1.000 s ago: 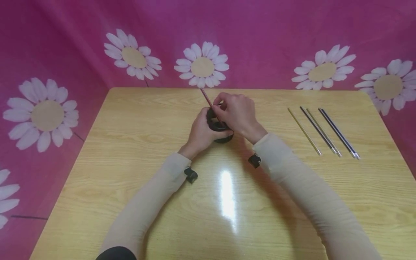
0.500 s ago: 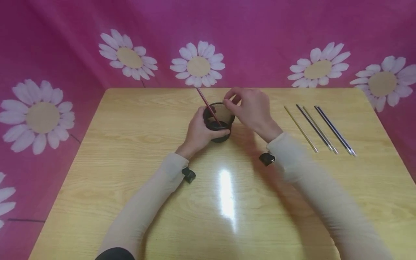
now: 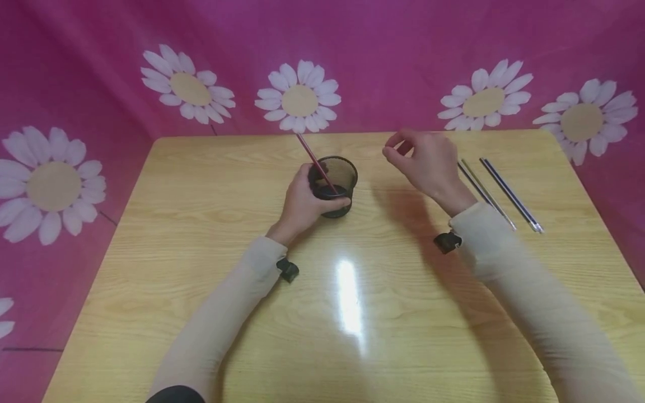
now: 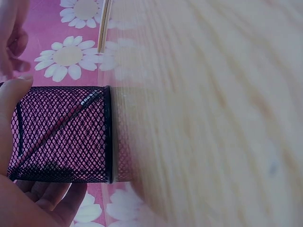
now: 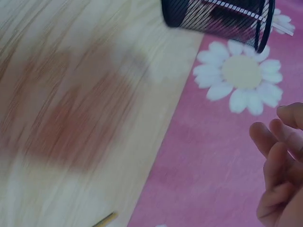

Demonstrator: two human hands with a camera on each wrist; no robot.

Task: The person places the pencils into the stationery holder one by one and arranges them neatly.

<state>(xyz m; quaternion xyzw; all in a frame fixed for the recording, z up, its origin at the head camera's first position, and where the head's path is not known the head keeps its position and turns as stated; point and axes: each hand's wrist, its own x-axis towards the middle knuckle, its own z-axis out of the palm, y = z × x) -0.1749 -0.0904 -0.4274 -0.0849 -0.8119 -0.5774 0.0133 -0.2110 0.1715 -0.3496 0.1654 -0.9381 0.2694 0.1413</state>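
Note:
A black mesh pencil cup (image 3: 346, 170) stands at the middle of the table, my left hand (image 3: 301, 202) wrapped round its side with the thumb across the front. Inside it leans a dark red pencil (image 3: 313, 157), its upper end sticking out to the far left; through the mesh in the left wrist view the slanting pencil (image 4: 57, 125) shows. My right hand (image 3: 429, 162) hovers right of the cup, holding nothing, its fingers loosely bent. In the right wrist view these bent fingers (image 5: 274, 165) are apart from the cup (image 5: 227, 21).
Beyond the right hand lie several pencils, among them a dark blue pair (image 3: 511, 195) and a gold one (image 3: 487, 194). The right hand and sleeve cover part of that group. A pink daisy-print cloth (image 3: 373, 67) rises behind the table (image 3: 201, 179).
My right hand has let go of the red pencil, which now leans in the cup, and has moved right towards the other pencils. The left hand keeps its grip on the cup.

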